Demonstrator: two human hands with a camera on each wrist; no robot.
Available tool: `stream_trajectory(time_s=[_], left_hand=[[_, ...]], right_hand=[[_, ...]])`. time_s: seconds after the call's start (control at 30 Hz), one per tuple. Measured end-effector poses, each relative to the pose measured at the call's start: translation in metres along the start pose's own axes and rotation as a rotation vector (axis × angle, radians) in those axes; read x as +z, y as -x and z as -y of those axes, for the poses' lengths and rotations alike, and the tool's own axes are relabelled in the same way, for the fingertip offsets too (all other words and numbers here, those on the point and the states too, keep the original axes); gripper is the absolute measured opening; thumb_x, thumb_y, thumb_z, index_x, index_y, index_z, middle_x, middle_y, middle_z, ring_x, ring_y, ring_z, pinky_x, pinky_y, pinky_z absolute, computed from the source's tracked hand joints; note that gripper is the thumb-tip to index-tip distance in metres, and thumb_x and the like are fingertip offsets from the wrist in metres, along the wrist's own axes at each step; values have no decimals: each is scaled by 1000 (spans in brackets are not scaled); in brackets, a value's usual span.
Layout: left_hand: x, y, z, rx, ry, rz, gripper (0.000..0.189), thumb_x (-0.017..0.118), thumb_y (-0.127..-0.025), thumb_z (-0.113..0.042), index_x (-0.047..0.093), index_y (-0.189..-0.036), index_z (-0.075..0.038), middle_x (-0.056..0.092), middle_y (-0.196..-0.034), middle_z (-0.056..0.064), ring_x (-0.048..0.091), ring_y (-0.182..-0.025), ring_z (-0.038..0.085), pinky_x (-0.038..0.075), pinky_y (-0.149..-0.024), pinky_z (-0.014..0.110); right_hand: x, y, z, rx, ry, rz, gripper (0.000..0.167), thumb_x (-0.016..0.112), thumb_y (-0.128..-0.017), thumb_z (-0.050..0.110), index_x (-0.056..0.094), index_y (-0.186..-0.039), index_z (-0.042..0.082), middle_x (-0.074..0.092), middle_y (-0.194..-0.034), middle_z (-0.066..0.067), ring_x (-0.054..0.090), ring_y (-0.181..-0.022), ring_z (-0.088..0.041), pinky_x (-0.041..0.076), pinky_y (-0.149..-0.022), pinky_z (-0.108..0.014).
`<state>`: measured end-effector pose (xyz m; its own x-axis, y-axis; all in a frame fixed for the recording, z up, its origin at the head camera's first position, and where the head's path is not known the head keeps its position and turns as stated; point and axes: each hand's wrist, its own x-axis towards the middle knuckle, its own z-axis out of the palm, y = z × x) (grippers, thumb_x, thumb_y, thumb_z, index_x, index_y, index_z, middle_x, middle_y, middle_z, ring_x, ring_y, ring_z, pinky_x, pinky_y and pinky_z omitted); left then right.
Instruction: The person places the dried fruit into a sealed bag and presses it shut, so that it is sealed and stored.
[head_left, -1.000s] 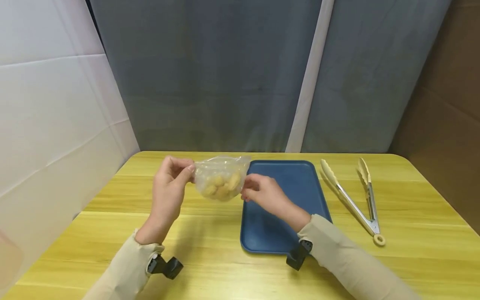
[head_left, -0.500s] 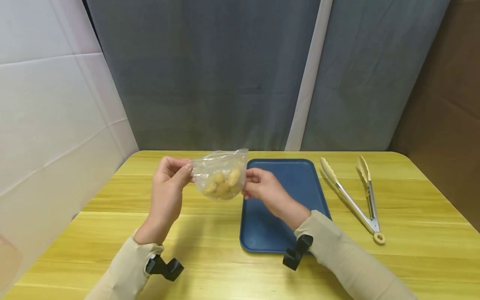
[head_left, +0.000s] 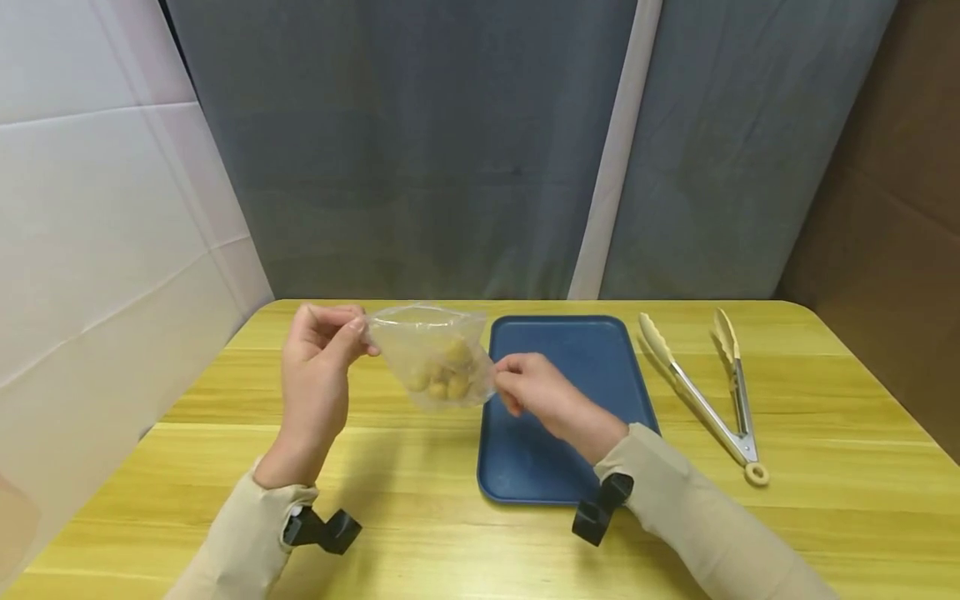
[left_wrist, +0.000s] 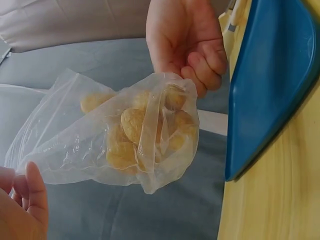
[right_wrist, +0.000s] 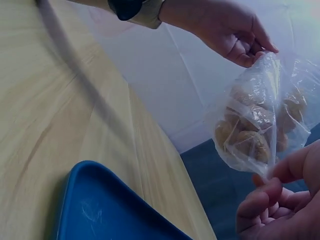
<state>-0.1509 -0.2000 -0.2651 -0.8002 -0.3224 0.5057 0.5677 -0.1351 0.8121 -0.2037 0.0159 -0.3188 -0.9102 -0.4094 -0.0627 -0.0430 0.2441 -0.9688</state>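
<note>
A clear plastic zip bag [head_left: 431, 354] with several small yellow-brown lumps [left_wrist: 132, 125] in it hangs in the air between both hands, left of the blue tray [head_left: 558, 450]. My left hand [head_left: 318, 367] pinches its upper left corner by the zip edge, thumb against fingers. On the other side my right hand [head_left: 543, 392] pinches the bag's lower right corner, over the tray's left edge in the head view. The lumps lie gathered toward the bottom of the bag, nearer the right hand, and look like small rounded potatoes or pastries through the cloudy plastic.
Steel tongs [head_left: 708, 408] with cream tips and a ring end lie spread to the right of the tray on the wooden table [head_left: 420, 533]. A grey curtain [head_left: 412, 167] stands behind the table, a white cloth [head_left: 112, 208] at left, a brown panel [head_left: 885, 208] at right.
My left hand has drawn a little to the left and the right hand now pinches the bag's lower corner. The bag is stretched wider and tilted, its lumps slid toward the right.
</note>
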Motion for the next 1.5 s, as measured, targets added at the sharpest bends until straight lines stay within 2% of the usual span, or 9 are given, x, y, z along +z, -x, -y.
stream_trajectory(time_s=[0.1,0.3,0.43,0.57,0.73,0.83,1.1,1.5], left_hand=[[2,-1,-2,-4,3,1,23,49,-90,13,53,-83,-8,59,-85,3,56,-62,11,52,-59,19],[5,-1,-1,-28,-7,5,22,49,-91,11,53,-84,-9,58,-84,4,56,-62,11,52,-59,19],[6,-1,0,-27,-11,10,22,48,-91,11,53,-83,-9,58,-81,3,56,-62,11,53,-59,19],[7,-3,-1,-14,-3,18,22,47,-91,11,53,-84,-9,58,-81,3,56,-61,11,53,-60,19],[7,-5,-3,-4,14,-1,22,47,-92,10,52,-84,-9,59,-85,4,56,-60,11,53,-60,19],[7,-6,-4,-4,18,-11,22,47,-92,10,52,-83,-9,59,-87,5,56,-60,11,53,-60,18],[7,-5,-3,-2,17,-4,21,48,-92,10,52,-83,-9,59,-88,5,56,-60,11,53,-60,19],[7,-3,-4,3,60,11,22,47,-91,11,52,-83,-8,58,-87,5,56,-62,11,53,-60,19]], right_hand=[[-2,2,-1,9,-19,-7,16,49,-96,8,62,-97,-1,44,-59,-3,43,-55,-17,44,-64,-29],[-4,3,-5,10,-123,4,15,52,-98,12,57,-92,-1,56,-82,-7,58,-71,-16,55,-67,-31],[-5,4,-7,14,-157,11,15,52,-98,12,55,-92,-1,57,-81,-6,61,-71,-16,56,-67,-30],[-7,3,-9,-18,-255,23,18,52,-97,9,54,-106,-7,57,-76,-5,59,-67,-13,54,-67,-27],[-11,3,-12,-38,-429,64,33,47,-98,1,47,-126,-14,60,-83,-3,63,-74,-11,56,-75,-24],[-12,3,-12,-27,-484,80,39,46,-96,-3,43,-133,-15,61,-87,-4,64,-76,-10,56,-76,-24],[-12,4,-11,-2,-511,59,47,47,-94,-5,38,-139,-12,58,-100,-7,64,-77,-8,55,-77,-22],[-12,6,-15,8,-629,92,47,43,-95,-6,33,-140,-15,59,-96,-3,64,-77,-7,53,-77,-19]])
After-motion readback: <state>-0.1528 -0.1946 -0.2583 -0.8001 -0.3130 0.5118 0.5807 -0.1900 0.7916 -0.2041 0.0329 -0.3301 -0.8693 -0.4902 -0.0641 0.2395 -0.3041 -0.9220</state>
